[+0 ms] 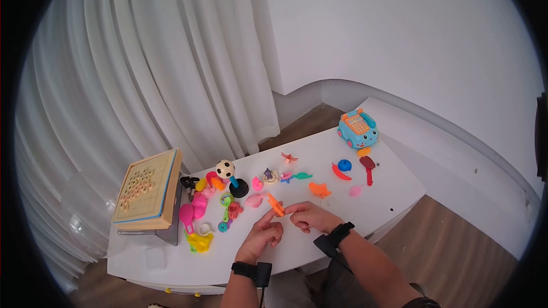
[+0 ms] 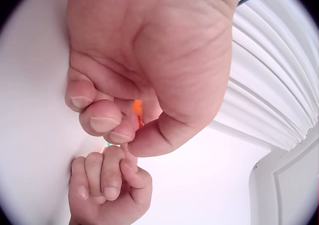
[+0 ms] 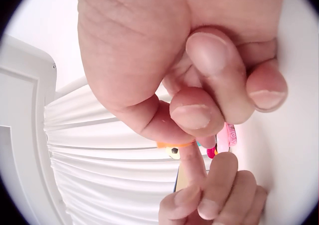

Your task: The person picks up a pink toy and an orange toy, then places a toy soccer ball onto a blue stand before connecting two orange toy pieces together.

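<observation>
A small orange toy (image 1: 276,205) stands on edge between the two index fingertips, over the table's front middle. My left hand (image 1: 260,239) reaches it with a straight index finger, the other fingers bent toward the palm. From the other side my right hand (image 1: 313,217) touches the toy with its extended index finger. In the left wrist view the left thumb (image 2: 164,133) meets the bent fingers, with a bit of orange behind. The right wrist view shows a flat orange edge beside the left index finger (image 3: 192,160). A pink toy (image 1: 254,200) lies just left.
On the white table (image 1: 308,239) lie several colourful toys, among them an orange animal shape (image 1: 319,190). A football on a stand (image 1: 226,169) and a board game in a wooden box (image 1: 147,188) are left. A blue toy phone (image 1: 358,129) sits back right; a red toy (image 1: 369,170) lies nearer.
</observation>
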